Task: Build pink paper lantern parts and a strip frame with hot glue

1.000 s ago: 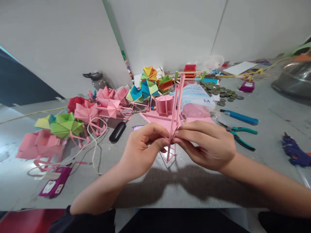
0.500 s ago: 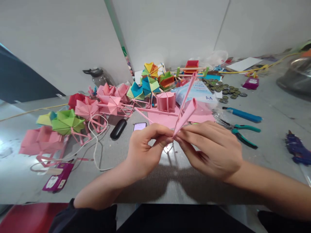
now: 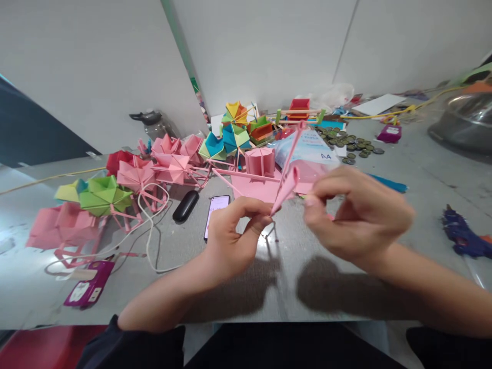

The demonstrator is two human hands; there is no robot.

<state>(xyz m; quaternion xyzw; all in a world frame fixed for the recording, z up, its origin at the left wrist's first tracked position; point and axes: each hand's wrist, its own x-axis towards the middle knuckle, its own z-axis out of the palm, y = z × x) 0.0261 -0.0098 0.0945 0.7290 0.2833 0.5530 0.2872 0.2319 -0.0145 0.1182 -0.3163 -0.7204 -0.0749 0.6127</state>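
Between its thumb and fingers, my left hand (image 3: 236, 233) pinches the lower, narrow end of a pink paper cone (image 3: 287, 188). A thinner pink paper stick (image 3: 292, 148) rises beside the cone from the same pinch, and both lean up to the right. To the right of them, apart from the paper, is my right hand (image 3: 355, 218). Its thumb and index finger are pressed together and the other fingers are curled. Whatever they hold, if anything, is too small or hidden; a speck of pink shows at the fingers. Pink paper sheets (image 3: 255, 188) lie behind my hands.
Folded pink paper models (image 3: 136, 174) and a green one (image 3: 105, 195) stand at left, by a white cable (image 3: 151, 225), black case (image 3: 186, 206) and phone (image 3: 216, 210). Behind are an A4 paper pack (image 3: 307, 148) and coins (image 3: 348, 141). A glue gun (image 3: 463, 233) lies right.
My right hand has let go of the pink paper and moved right, now covering the pliers. My left hand still grips the cone and stick. More of the phone shows.
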